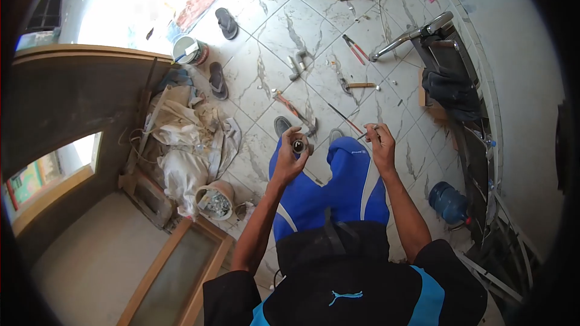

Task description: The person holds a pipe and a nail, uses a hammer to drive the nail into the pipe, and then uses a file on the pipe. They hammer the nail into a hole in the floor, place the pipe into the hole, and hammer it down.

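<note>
My left hand (292,160) is wrapped round a short, round metal-grey piece (298,145) with a dark opening facing up, over my left knee. Above the right knee, my right hand (380,143) pinches a small, slim item (363,136) between thumb and fingers; I cannot tell its kind. Right at those fingertips in this view is a thin dark rod with a red end (345,118). On the floor just beyond my left hand lies a hammer with an orange-red handle (290,107). A wooden-handled hammer (360,85) rests farther out.
Red-handled pliers (356,49) and grey pipe fittings (295,66) lie on the marbled tiles. Left are sandals (218,81), a paint bucket (191,51), sacks (186,172) and a bucket of rubble (215,200). A metal-framed chair (444,63) and blue water jug (448,202) stand right.
</note>
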`<state>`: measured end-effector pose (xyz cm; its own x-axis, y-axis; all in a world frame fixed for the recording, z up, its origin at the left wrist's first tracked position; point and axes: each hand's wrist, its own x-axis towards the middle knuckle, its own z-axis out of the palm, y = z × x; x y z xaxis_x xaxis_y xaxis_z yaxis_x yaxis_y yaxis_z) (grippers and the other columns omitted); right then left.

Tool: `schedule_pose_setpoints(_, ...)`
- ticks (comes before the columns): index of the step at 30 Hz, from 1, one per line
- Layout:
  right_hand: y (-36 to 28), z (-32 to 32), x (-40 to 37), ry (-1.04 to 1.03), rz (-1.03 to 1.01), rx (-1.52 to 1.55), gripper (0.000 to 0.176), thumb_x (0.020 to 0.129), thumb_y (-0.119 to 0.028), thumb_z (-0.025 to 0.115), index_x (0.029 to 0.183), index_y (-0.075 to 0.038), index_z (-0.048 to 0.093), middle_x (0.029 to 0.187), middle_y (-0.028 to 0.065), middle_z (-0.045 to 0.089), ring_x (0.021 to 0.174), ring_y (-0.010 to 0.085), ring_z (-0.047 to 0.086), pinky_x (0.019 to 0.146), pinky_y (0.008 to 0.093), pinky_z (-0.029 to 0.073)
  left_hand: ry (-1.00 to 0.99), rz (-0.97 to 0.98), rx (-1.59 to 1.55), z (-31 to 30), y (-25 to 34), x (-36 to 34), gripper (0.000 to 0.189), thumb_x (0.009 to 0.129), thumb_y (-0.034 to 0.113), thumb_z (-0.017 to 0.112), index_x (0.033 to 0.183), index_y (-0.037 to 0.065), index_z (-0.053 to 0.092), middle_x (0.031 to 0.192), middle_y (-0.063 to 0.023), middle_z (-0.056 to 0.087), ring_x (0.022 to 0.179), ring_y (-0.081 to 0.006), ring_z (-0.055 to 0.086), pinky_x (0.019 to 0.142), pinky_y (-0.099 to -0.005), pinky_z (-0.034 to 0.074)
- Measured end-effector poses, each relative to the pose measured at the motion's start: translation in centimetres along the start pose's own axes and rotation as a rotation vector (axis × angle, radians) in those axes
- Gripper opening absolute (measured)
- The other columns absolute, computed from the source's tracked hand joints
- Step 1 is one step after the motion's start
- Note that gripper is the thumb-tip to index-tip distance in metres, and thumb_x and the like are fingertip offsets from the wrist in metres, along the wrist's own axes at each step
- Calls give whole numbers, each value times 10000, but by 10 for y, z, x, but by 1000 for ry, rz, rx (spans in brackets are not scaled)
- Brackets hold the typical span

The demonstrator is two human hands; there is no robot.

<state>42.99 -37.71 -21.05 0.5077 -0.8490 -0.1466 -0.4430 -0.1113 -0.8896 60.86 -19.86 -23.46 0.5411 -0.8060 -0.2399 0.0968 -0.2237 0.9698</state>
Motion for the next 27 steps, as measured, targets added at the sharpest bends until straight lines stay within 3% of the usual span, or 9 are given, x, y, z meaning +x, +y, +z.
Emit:
schedule_pose_setpoints(2,23,27,17,25,-5,-22,213,904,-179,555,926,21,625,814,70,555,614,115,525,565,250,429,-37,60,108,-8,-37,42,540,750,-37,546,1244,-2,331,873,-63,510,800,-123,515,767,-252,429)
schedule_pose_setpoints(7,139,84,60,-13,52,-85,200,900,-184,562,954,-2,626,811,59,576,626,118,529,572,244,447,-81,-187,124,-5,-188,121,539,734,-34,549,1241,-1,368,873,-73,533,762,-119,524,704,-255,449)
schedule_pose_setpoints(10,222,101,85,-54,127,-83,206,904,-195,556,958,-8,626,792,51,591,639,105,540,584,237,460,-4,-141,156,23,-301,157,409,804,62,564,1188,-8,443,800,-59,542,697,-115,515,637,-251,443)
schedule_pose_setpoints(12,277,107,98,-45,175,-27,213,908,-201,550,955,-8,625,774,48,598,642,97,546,590,233,466,53,-360,42,46,-374,179,341,880,215,552,1133,-9,503,706,-33,535,643,-99,500,584,-238,417)
schedule_pose_setpoints(13,306,110,107,-49,200,-67,216,912,-205,545,950,-8,625,756,48,602,638,95,552,592,234,469,118,-377,-46,56,-407,189,352,920,300,514,1094,-5,538,639,-17,525,601,-85,486,546,-232,391)
schedule_pose_setpoints(15,349,113,114,-42,193,-101,232,917,-218,537,949,-4,619,699,55,600,623,102,564,593,238,475,60,-385,-74,82,-459,205,338,929,290,499,1090,-4,540,629,-18,525,584,-81,477,536,-234,384)
schedule_pose_setpoints(21,437,141,114,-44,55,-127,235,923,-227,525,981,-11,599,739,70,609,661,132,585,608,260,482,-251,-284,-107,140,-532,234,355,977,313,389,1114,14,524,610,10,497,552,-47,396,508,-203,308)
schedule_pose_setpoints(27,461,141,101,21,-77,-174,198,907,-189,548,959,-4,594,799,101,623,668,154,585,615,278,475,-288,-220,-152,173,-559,210,334,989,295,357,1132,29,500,657,4,489,591,-57,400,551,-202,327)
